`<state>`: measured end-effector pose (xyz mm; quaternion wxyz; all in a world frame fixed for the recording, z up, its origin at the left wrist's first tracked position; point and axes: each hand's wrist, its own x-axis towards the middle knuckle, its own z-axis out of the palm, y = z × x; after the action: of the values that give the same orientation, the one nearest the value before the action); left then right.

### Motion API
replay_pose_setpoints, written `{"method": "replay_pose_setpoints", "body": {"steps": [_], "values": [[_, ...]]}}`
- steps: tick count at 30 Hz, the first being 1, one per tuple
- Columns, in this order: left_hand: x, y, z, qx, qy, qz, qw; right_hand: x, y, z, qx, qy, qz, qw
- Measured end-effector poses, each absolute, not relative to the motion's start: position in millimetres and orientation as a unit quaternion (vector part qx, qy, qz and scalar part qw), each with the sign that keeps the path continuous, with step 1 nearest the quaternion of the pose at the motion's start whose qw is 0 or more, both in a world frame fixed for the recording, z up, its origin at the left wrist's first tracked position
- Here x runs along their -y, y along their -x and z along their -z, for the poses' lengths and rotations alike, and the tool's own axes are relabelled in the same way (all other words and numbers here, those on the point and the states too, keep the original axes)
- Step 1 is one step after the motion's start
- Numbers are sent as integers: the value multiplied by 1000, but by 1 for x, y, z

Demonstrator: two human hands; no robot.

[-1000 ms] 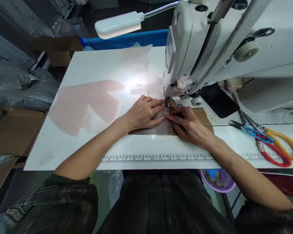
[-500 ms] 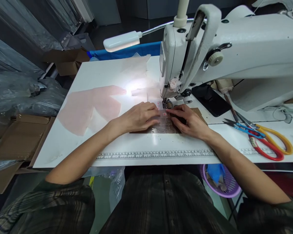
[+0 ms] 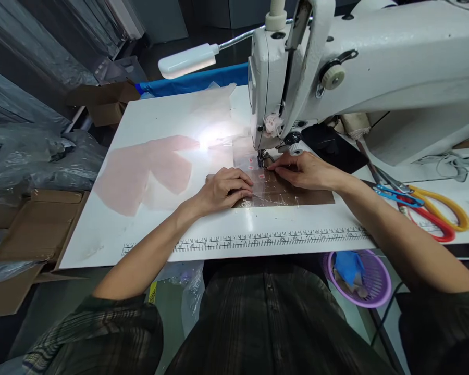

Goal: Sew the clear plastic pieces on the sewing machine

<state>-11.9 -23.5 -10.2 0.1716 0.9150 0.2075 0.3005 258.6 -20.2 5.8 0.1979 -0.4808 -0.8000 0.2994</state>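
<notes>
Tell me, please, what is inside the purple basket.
Inside the purple basket are a crumpled blue piece and some greyish scraps; their material is unclear. Anything beneath them is covered.

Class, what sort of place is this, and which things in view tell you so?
Probably a sewing workshop: a sewing machine stands at a white table with a printed ruler scale, scissors lie to the right, and a cut pale pink piece lies to the left.
</notes>
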Motion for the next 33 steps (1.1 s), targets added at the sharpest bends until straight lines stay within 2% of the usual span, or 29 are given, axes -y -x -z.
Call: {"method": "replay_pose_setpoints", "body": {"steps": [6,13,26,33], "values": [[26,8,11,-195,-908,-342,143,30,-255,10,795,469,-265,281],[27,6,12,-177,-922,-310,149,36,-254,14,843,429,-183,267],[28,6,12,-193,-940,-249,134,37,-255,12,861,404,-172,256],[15,-2,-6,-120,-959,-202,161,38,-255,12,867,401,-161,247]]}}
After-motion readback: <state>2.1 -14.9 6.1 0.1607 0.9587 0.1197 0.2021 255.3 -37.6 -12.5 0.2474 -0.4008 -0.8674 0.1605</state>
